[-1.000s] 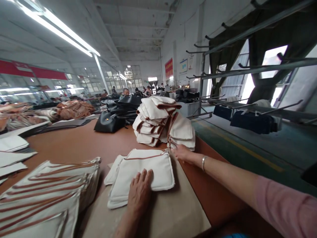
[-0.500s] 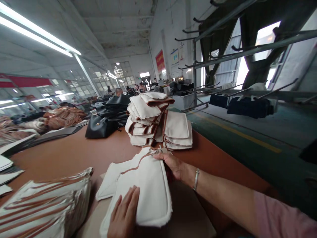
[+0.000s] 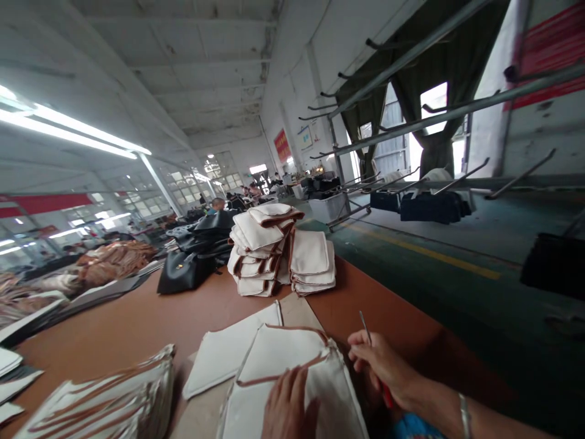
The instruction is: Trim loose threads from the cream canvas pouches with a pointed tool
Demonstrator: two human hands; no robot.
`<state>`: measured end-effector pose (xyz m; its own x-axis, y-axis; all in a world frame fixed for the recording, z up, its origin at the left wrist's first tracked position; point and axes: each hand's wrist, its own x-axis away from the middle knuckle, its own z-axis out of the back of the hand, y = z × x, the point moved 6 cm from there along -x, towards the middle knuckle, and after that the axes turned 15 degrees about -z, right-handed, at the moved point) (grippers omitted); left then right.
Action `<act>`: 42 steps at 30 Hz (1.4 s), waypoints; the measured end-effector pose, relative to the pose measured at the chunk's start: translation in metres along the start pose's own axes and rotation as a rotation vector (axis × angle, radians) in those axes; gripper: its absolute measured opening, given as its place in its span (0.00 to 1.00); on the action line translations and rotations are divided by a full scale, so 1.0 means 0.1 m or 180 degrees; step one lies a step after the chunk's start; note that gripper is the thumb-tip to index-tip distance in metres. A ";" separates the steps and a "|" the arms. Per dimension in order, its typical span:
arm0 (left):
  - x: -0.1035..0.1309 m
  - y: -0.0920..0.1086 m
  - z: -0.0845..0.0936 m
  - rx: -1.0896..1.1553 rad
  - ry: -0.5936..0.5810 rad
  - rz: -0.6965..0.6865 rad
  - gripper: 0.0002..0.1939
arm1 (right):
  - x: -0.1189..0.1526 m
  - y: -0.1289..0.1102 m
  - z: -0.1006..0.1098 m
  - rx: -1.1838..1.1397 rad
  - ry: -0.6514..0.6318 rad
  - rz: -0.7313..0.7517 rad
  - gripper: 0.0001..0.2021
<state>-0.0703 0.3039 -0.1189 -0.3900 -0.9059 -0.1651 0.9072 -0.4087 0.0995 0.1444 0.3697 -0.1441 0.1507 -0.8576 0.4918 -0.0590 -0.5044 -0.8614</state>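
Head view, garment/bag workshop. Left hand [image 3: 289,407], lower centre of frame, lies flat w/ fingers spread on a cream canvas pouch [image 3: 292,372] trimmed in brown; nothing pinched, palm pressing the cloth to the tabletop [image 3: 150,317]. Right hand [image 3: 381,366], lower right, has its grip pressed together on a thin metal tool [image 3: 364,324], tip pointing up and slightly left; a red part shows below the fingers, kind of tool cannot be told. Key relation: pouch lies directly left of the right hand, its top right corner just beside the fingertips; pouch's long axis runs approx. left-right across the frame, brown-edged top seam toward the far side. Left hand is on the pouch, right hand beside it, so left is nearer. A second flat cream panel [image 3: 228,350] lies under/left of the pouch. Lower left: stack of like pieces [image 3: 109,396]. Centre: folded pile of finished pouches [image 3: 274,250], well apart from both hands; black bags [image 3: 192,262] behind. Surface: brown tabletop w/ a beige sheet [image 3: 201,414] under the work. Room: long hall, strip lights upper left, metal racks [image 3: 411,122] and curtained windows at right, other people far back.
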 end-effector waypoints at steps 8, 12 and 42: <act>-0.51 0.35 0.05 0.0007 0.0019 -0.0011 0.14 | 0.41 -0.70 -0.10 0.1658 0.0427 0.1570 0.11; -0.56 0.36 0.07 -0.0057 0.0052 0.0014 0.10 | 0.46 -0.84 -0.16 0.2053 0.0469 0.1788 0.12; 0.08 0.72 -0.03 0.0066 -0.0204 -0.0375 0.08 | -0.91 -0.46 -0.97 0.4108 -0.1251 0.0766 0.13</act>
<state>-0.0075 0.2671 -0.1163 -0.5035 -0.8565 -0.1137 0.8514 -0.5142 0.1034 0.0380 0.4615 -0.1368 0.5477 -0.7160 0.4329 0.7968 0.2885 -0.5309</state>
